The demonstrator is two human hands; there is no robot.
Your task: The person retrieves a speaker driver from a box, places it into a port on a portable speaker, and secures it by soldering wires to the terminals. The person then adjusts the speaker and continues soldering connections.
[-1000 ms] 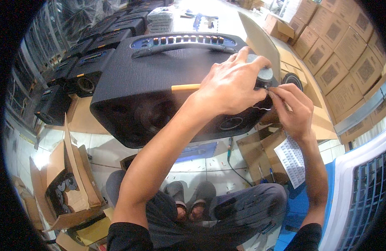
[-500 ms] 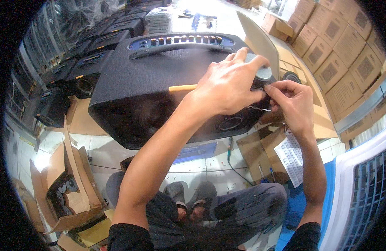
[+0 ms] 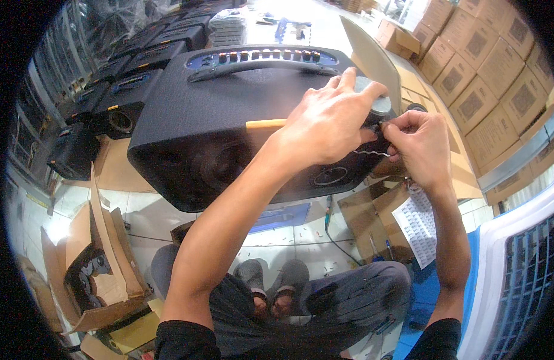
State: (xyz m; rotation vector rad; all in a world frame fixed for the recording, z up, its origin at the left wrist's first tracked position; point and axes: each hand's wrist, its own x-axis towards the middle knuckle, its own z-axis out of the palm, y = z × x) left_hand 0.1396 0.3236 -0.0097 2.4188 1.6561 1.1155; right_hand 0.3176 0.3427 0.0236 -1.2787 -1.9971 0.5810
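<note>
A black speaker cabinet [image 3: 211, 105] lies in front of me, with a row of knobs [image 3: 271, 55] and a strap-like handle [image 3: 259, 70] at its far side. Over its right end, my left hand [image 3: 328, 123] is closed around a small speaker driver, its round grey magnet [image 3: 380, 106] facing up. My right hand [image 3: 422, 141] pinches at the driver's near edge; its fingertips hide what they hold. A thin twisted pale wire [image 3: 370, 152] runs below the driver to the right fingers. An orange-yellow strip [image 3: 265, 124] lies on the cabinet beside my left wrist.
Similar black cabinets [image 3: 124, 96] stand in rows at the left. An opened carton [image 3: 109, 285] with round parts sits lower left. Cartons [image 3: 481, 90] are stacked at the right. A soldering iron [image 3: 329, 210] with its cord, a printed sheet [image 3: 418, 225] and a blue-white cooler [image 3: 499, 264] are nearer.
Both hands stay at the driver with almost the same grip. The right fingertips have shifted very slightly; the whole view has moved a little.
</note>
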